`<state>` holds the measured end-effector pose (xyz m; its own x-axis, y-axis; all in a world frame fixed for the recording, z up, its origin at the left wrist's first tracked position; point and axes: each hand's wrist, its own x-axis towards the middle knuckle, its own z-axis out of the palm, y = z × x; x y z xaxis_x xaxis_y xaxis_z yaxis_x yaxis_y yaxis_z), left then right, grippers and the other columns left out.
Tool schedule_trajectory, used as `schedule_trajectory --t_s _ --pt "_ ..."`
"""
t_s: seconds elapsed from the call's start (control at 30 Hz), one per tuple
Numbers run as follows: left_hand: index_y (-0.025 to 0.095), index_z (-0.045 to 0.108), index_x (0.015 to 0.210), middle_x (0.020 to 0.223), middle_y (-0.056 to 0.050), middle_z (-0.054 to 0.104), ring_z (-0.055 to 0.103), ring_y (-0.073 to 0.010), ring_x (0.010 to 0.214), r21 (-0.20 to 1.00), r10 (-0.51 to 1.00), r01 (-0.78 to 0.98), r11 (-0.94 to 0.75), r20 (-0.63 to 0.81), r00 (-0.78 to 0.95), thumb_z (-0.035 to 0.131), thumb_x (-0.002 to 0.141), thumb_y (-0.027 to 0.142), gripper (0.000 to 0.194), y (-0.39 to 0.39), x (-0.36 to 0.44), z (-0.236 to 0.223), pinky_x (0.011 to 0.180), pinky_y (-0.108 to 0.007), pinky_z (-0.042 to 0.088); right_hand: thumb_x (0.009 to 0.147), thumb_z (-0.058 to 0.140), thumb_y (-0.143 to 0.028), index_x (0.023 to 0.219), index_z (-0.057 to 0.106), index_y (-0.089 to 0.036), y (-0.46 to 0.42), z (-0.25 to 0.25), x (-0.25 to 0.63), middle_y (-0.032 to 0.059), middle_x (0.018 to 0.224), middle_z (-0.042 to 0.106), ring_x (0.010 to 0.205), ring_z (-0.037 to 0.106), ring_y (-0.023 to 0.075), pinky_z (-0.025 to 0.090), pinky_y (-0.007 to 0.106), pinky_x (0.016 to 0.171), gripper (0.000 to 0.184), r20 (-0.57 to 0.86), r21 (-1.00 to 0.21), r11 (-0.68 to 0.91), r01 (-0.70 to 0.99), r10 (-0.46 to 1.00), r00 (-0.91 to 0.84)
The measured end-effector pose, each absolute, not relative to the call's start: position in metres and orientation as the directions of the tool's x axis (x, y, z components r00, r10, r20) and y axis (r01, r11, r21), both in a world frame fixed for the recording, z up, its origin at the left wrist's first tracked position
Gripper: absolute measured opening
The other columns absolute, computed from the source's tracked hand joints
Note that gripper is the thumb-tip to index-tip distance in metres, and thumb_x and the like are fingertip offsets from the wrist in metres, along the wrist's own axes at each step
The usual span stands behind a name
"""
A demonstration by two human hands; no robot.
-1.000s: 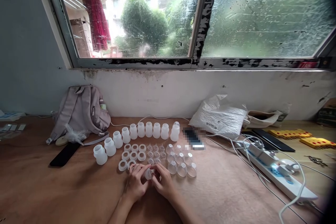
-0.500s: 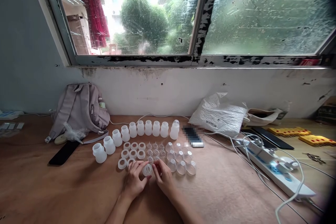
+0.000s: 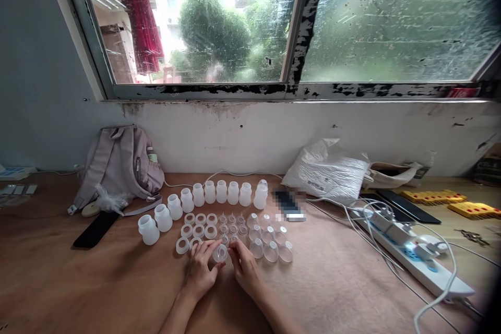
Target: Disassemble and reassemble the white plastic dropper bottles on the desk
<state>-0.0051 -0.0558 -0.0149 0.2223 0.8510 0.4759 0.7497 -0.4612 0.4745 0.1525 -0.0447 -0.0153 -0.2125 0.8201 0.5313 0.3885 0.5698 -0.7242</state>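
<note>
My left hand (image 3: 201,267) curls its thumb and fingers round a small translucent bottle ring (image 3: 220,253) just above the table. A clear piece seems to sit inside the ring; its shape is too small to make out. Close by the ring's right edge, my right hand (image 3: 243,266) has its fingertips pinched together, and whatever lies between them is hidden. Beyond my hands are rows of white bottle rings (image 3: 199,230), clear silicone nipples (image 3: 233,229) and clear dome caps (image 3: 270,251). My left fingers partly cover the nearest rings.
White baby bottles (image 3: 174,206) stand in a curve behind the parts; the rightmost bottle (image 3: 260,194) wears a clear cap. Phones (image 3: 96,228), a backpack (image 3: 121,167), a silver bag (image 3: 326,172) and a power strip (image 3: 415,255) with loose cables lie around.
The ring in my left hand has tilted slightly, showing its round opening more clearly. My right fingertips have shifted a little. The other parts stay where they were.
</note>
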Motion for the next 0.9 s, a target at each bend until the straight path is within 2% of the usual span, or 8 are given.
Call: schedule_trajectory --t_s 0.1,0.23,0.33,0.47,0.63,0.77,0.9 --pt "0.025 0.051 0.115 0.105 -0.005 0.059 0.052 -0.0222 0.098 0.451 0.851 0.769 -0.454 0.475 0.224 0.054 0.072 0.025 0.043 -0.053 -0.007 -0.02 0.088 -0.041 0.038 0.085 0.035 -0.017 0.08 0.045 -0.02 -0.046 -0.013 0.153 0.0013 0.073 0.052 0.065 0.051 0.0126 0.041 0.023 0.06 0.012 0.538 -0.72 0.589 0.367 0.808 -0.241" --pt "0.022 0.053 0.111 0.101 -0.006 0.062 0.055 -0.0223 0.093 0.414 0.849 0.825 -0.385 0.509 0.14 0.053 0.072 0.027 0.039 -0.049 -0.01 -0.025 0.084 -0.04 0.041 0.083 0.041 -0.017 0.076 0.045 -0.02 -0.05 -0.009 0.153 -0.0002 0.068 0.05 0.058 0.048 0.0113 0.039 0.021 0.054 0.009 0.544 -0.7 0.613 0.367 0.79 -0.281" --pt "0.022 0.055 0.109 0.098 -0.005 0.063 0.056 -0.0218 0.091 0.354 0.819 0.859 -0.369 0.561 0.121 0.054 0.072 0.03 0.037 -0.05 -0.011 -0.025 0.085 -0.039 0.04 0.081 0.044 -0.016 0.077 0.047 -0.02 -0.05 -0.008 0.154 0.0001 0.067 0.049 0.057 0.047 0.0112 0.039 0.022 0.053 0.007 0.587 -0.665 0.631 0.398 0.772 -0.244" --pt "0.022 0.054 0.109 0.099 -0.006 0.063 0.055 -0.0237 0.094 0.307 0.817 0.891 -0.335 0.565 0.112 0.053 0.074 0.033 0.037 -0.052 -0.009 -0.024 0.089 -0.043 0.034 0.081 0.044 -0.014 0.085 0.05 -0.019 -0.043 -0.004 0.164 0.0035 0.076 0.053 0.069 0.053 0.014 0.043 0.025 0.062 0.009 0.672 -0.618 0.636 0.462 0.733 -0.109" --pt "0.024 0.057 0.103 0.1 -0.005 0.063 0.053 -0.0255 0.097 0.31 0.848 0.905 -0.291 0.521 0.095 0.054 0.072 0.029 0.031 -0.052 -0.006 -0.026 0.09 -0.046 0.029 0.08 0.046 -0.018 0.079 0.052 -0.019 -0.032 0.002 0.183 0.0032 0.072 0.057 0.07 0.054 0.0159 0.042 0.027 0.063 0.007 0.709 -0.583 0.554 0.595 0.705 0.038" --pt "0.024 0.056 0.105 0.106 -0.005 0.059 0.051 -0.0246 0.1 0.315 0.844 0.908 -0.277 0.532 0.073 0.052 0.072 0.029 0.034 -0.051 -0.007 -0.027 0.091 -0.043 0.029 0.08 0.047 -0.02 0.078 0.055 -0.019 -0.026 0.001 0.19 0.0029 0.073 0.062 0.071 0.056 0.0166 0.04 0.032 0.073 0.008 0.708 -0.533 0.492 0.688 0.705 0.044" --pt "0.023 0.057 0.104 0.107 -0.008 0.057 0.05 -0.0249 0.1 0.342 0.832 0.905 -0.251 0.555 0.02 0.051 0.073 0.031 0.033 -0.048 -0.008 -0.029 0.087 -0.04 0.033 0.079 0.048 -0.02 0.074 0.057 -0.021 -0.024 -0.004 0.188 0.0015 0.072 0.064 0.073 0.057 0.0171 0.032 0.036 0.082 0.011 0.64 -0.49 0.409 0.77 0.768 -0.001"
